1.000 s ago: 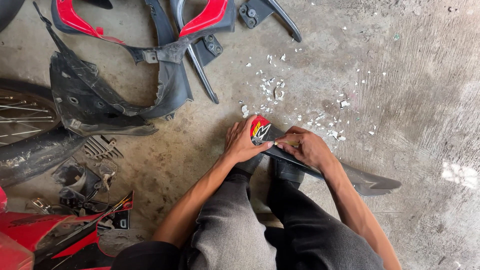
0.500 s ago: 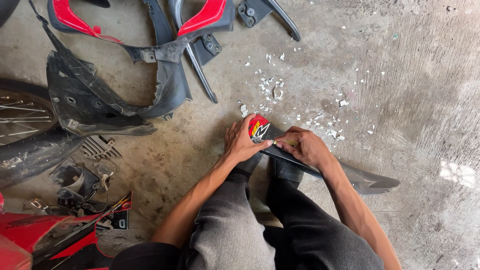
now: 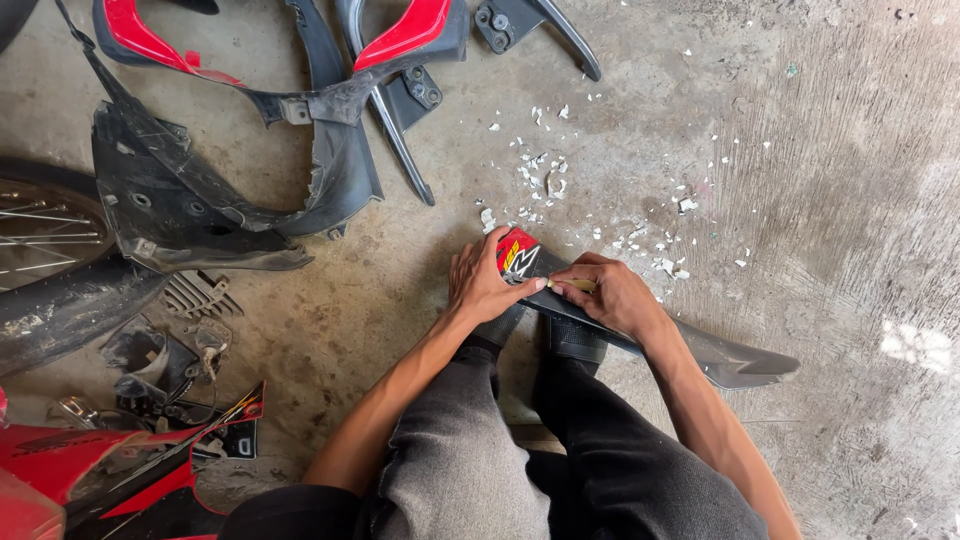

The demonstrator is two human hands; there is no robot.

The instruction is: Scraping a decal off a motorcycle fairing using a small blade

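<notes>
Hands (image 3: 548, 288) on panel's (image 3: 735, 360) red-yellow sticker (image 3: 516, 254).

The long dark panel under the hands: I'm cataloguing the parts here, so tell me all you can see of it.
The long dark panel is a slim, glossy, plastic-looking strip tapering to a point at its right end. It lies flat on the concrete floor, slanting from upper left to lower right. Its left end bears a red sticker with yellow and white marks. The left hand presses that end; the right hand rests on its middle, holding a small pale tool against it.
</notes>
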